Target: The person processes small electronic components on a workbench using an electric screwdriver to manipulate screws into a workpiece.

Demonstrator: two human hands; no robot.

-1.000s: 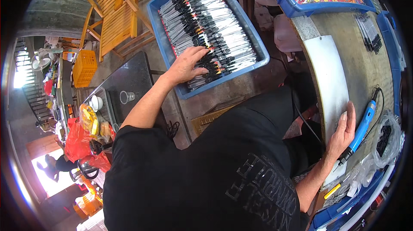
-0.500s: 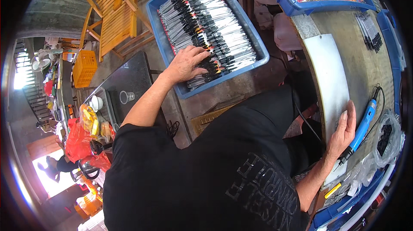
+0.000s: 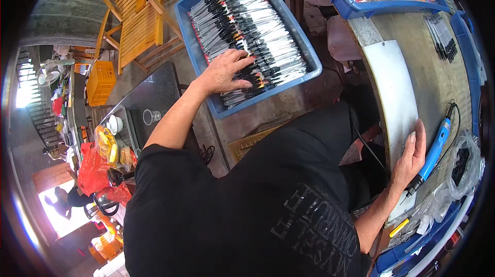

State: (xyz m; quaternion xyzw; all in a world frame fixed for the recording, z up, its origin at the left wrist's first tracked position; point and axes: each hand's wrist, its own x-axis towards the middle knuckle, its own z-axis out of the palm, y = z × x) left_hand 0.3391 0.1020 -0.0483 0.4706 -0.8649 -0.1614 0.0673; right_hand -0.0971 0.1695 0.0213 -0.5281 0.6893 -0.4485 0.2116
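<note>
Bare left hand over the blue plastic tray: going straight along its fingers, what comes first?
The left hand would probably meet slim black-and-white pen-like sticks just ahead, though its height is unclear.

Far left we've got a slatted wooden chair (image 3: 139,37) on a grey floor (image 3: 227,130), with a dark, slightly shiny table (image 3: 149,90) sitting nearer to us. Along the left there's a barred window (image 3: 24,88) glowing white in a murky grey wall (image 3: 23,145), and nearer still a bright opening (image 3: 72,224), totally blown out with a purplish haze. On our right: a worn wooden workbench (image 3: 434,83).
</note>
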